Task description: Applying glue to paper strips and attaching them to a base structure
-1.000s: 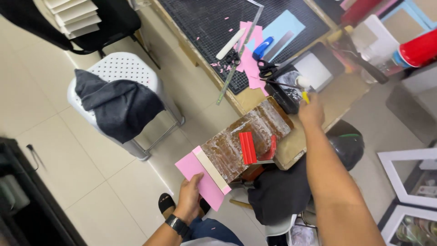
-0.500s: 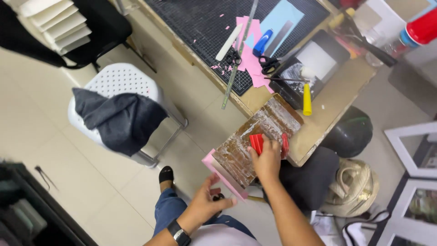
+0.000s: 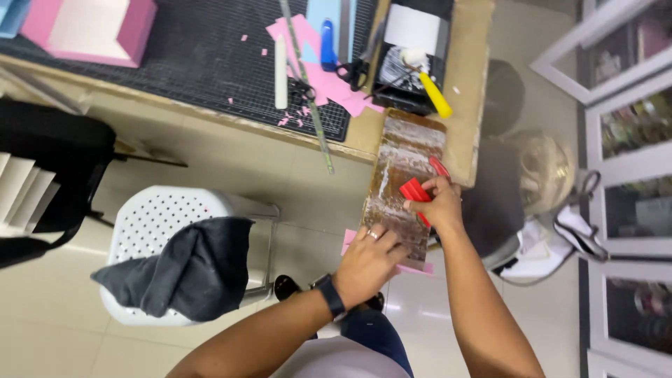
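Observation:
A long brown glue-stained board [image 3: 402, 175] sticks out from the table's edge toward me. A pink sheet [image 3: 413, 267] lies under its near end, only its corners showing. My left hand [image 3: 367, 262], with a ring and a dark wristwatch, presses flat on the near end of the board. My right hand [image 3: 437, 203] grips a red scraper [image 3: 414, 190] on the board's right side.
The wooden table [image 3: 469, 84] carries a black cutting mat [image 3: 182, 63], a metal ruler [image 3: 308, 91], scissors [image 3: 350, 70], pink paper scraps, a yellow-handled tool [image 3: 434, 94] and a pink box [image 3: 91, 28]. A white perforated stool [image 3: 168, 217] with dark cloth stands left. Bags lie right.
The view swung so the table now runs along the top. My left hand moved from the pink sheet's edge onto the board. My right hand still holds the red scraper on the board.

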